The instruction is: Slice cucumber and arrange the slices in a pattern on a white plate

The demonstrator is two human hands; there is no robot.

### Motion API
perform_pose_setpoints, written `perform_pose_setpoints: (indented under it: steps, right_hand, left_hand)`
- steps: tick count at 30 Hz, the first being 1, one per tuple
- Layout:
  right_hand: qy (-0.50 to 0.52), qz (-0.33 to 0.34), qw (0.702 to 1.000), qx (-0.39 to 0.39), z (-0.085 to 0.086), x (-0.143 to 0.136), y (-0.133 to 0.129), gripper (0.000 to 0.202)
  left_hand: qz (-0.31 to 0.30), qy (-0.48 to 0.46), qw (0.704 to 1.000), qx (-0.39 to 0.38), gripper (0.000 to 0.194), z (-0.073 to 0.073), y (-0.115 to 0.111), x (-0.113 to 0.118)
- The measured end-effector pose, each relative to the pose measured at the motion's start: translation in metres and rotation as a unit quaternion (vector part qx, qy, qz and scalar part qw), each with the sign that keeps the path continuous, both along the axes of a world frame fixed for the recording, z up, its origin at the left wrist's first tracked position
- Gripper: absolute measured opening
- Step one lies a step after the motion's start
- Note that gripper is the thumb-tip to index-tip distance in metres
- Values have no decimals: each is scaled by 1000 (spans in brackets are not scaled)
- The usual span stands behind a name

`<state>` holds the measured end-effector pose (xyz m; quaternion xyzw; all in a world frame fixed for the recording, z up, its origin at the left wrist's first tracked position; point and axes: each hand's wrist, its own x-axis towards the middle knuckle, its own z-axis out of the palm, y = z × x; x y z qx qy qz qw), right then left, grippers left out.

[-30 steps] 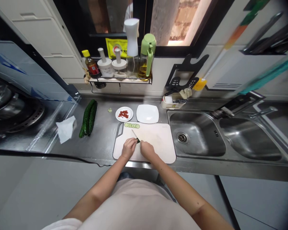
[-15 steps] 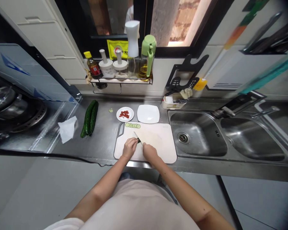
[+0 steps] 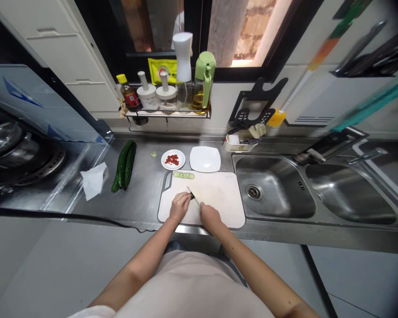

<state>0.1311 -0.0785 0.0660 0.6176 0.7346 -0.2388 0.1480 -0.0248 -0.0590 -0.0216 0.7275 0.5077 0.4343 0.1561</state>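
Note:
My left hand (image 3: 180, 206) is closed on a short dark green piece of cucumber (image 3: 192, 195), mostly hidden under the fingers. Wrapped round the handle of a knife (image 3: 194, 198) is my right hand (image 3: 210, 216); the blade points away to the upper left, right beside the cucumber piece. Both hands are over a white cutting board (image 3: 222, 201) with a grey edge. A row of several overlapping cucumber slices (image 3: 184, 175) lies along the board's far left edge.
Behind the board stand a plate of chopped red pieces (image 3: 172, 160) and a white square plate (image 3: 204, 159). Whole cucumbers (image 3: 124, 165) and a white paper towel (image 3: 93, 181) lie left. To the right is a double sink (image 3: 272, 187). A rack (image 3: 169, 114) holds several bottles and jars.
My right hand has shifted slightly right and toward me with the knife. My left hand stays on the cucumber piece. The whole view has moved down a little.

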Motion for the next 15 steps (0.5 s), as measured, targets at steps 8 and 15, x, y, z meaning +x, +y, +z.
perform_pose_setpoints:
  steps: [8,15]
  right_hand:
    - [34,-1,999,0,2,-17,26,28]
    - [51,1,998,19,2,-22,33,29]
  left_hand:
    - [0,9,1000,12,19,-3,1,-1]
    - [-2,10,1000,14,19,-3,1,-1]
